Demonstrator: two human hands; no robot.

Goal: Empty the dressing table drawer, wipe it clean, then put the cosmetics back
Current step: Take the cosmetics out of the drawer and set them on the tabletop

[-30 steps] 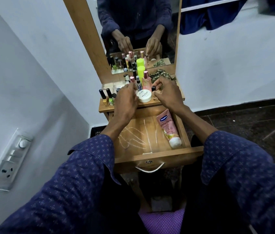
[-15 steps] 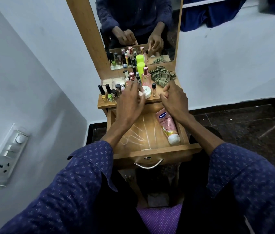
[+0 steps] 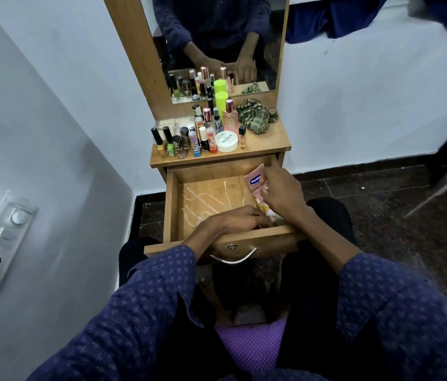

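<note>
Right hand is gripping the pink Vaseline tube inside the drawer; left hand, fingers curled, grip contents unclear. Careless lifting risks smearing the drawer's white streaks.

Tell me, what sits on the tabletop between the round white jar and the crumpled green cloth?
In the head view, one small clear bottle with a black cap stands between the white jar and the green cloth, apart from both.

Wooden tabletop — bottles, jar, cloth.
</note>
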